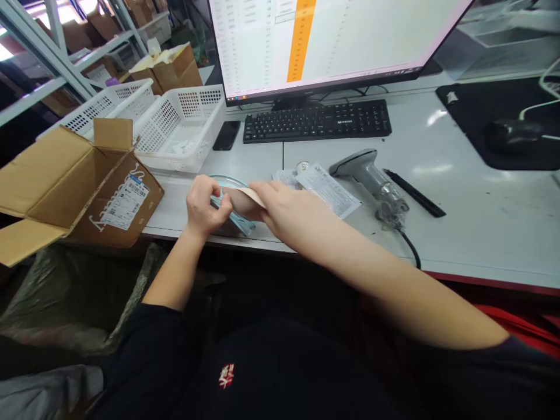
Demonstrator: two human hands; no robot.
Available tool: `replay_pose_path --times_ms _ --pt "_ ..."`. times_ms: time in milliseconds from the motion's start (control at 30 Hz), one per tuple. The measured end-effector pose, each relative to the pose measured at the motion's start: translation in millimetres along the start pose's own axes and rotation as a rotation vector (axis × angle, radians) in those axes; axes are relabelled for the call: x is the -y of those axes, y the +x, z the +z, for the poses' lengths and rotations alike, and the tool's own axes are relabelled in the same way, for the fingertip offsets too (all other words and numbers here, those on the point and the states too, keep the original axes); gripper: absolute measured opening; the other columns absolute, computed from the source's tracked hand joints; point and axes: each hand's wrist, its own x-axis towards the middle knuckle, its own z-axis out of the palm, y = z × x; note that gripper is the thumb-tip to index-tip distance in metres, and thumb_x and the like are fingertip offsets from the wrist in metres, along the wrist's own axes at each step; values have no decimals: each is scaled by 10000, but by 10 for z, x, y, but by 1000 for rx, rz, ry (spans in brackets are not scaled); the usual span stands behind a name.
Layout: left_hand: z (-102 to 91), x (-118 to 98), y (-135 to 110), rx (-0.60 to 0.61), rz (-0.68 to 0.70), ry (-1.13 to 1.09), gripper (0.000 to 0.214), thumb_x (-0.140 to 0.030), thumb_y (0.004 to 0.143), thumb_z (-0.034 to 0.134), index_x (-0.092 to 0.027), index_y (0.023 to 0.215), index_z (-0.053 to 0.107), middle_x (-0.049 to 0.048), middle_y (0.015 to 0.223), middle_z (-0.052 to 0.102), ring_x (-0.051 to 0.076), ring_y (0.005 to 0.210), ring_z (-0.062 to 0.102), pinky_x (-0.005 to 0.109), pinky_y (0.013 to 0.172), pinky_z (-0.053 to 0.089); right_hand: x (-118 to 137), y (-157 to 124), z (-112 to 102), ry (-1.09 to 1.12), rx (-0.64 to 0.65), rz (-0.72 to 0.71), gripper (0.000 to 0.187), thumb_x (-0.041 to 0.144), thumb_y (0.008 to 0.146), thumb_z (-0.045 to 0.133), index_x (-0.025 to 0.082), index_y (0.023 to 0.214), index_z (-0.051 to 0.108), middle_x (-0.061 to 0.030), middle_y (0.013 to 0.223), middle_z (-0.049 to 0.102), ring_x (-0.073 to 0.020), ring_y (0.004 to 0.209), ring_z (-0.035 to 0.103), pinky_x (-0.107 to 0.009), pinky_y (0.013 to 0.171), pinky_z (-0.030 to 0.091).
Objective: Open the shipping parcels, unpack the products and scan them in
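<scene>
A bent, beige sheet of paper or thin card [243, 202] spans the gap between my two hands. My left hand [203, 205] is closed, with thumb and forefinger pinched at the left end of the sheet. Over its right end my right hand [292, 217] is closed, thumb on top and the other fingers hidden. Just beneath, near the table edge, lies a clear, pale blue-green plastic item [241, 224], perhaps a bag, partly covered by the hands. Printed plastic packets [329, 190] and a small white roll [302, 167] sit beyond my right hand.
An open cardboard box [126, 198] stands left, beside white plastic baskets [210, 131]. Behind are a phone [226, 135], a keyboard [315, 122] and a monitor [262, 52]. To the right lie a barcode scanner [365, 169], a black cutter-like tool [415, 193] and a mouse [516, 131].
</scene>
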Motion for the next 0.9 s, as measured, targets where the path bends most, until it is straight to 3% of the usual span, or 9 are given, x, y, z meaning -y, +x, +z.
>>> replay_pose_path --times_ms 133,233,333,400,533,633,767,900 --pt "84 -67 -22 4 -40 -51 337 -485 998 419 -256 758 480 26 692 553 195 666 531 360 674 453 64 92 220 111 -12 6 478 278 998 534 201 1468 494 -147 1275 668 -238 855 694 -327 693 490" --pt "71 -43 -86 17 -58 -31 427 -530 1021 366 -251 770 568 57 738 636 214 719 597 382 720 472 -56 -34 254 162 -126 45 444 346 985 601 198 1400 544 -147 1327 657 -256 971 694 -329 706 500" --pt "41 21 -168 25 -15 -18 423 -526 1006 397 -247 828 659 78 799 705 245 793 666 425 807 476 -180 -238 248 102 -210 52 288 420 1012 592 211 1189 681 -116 1130 730 -245 972 689 -314 689 466" --pt "40 46 -214 33 -19 -6 445 -567 986 409 -249 839 684 78 787 710 256 790 675 460 861 469 -221 -321 282 118 -224 42 294 436 1048 530 224 1114 724 -84 978 756 -215 887 692 -310 695 452" --pt "96 24 -261 21 0 -62 521 -684 938 403 -270 757 662 51 701 675 236 690 634 498 888 472 -205 -254 422 177 -164 87 297 360 1055 506 230 1099 769 -80 1025 793 -219 902 716 -320 756 474" --pt "133 -13 -263 -19 83 -110 438 -645 926 488 -282 768 676 45 706 702 235 705 637 465 822 502 -173 -128 447 194 -27 114 291 324 1037 532 231 1116 796 -89 1081 801 -255 967 732 -340 793 486" --pt "52 -12 -219 -25 86 -65 465 -631 964 465 -255 845 711 56 775 720 258 875 691 501 992 516 -232 -116 341 457 148 170 345 339 1048 495 248 1202 789 -56 1005 802 -209 813 719 -323 751 489" --pt "-196 31 -42 233 38 -122 559 -695 952 517 -205 1088 749 115 1139 720 280 1160 673 446 1004 551 -344 -233 350 703 119 125 272 317 995 584 214 1121 802 -47 980 782 -174 831 686 -296 765 487"
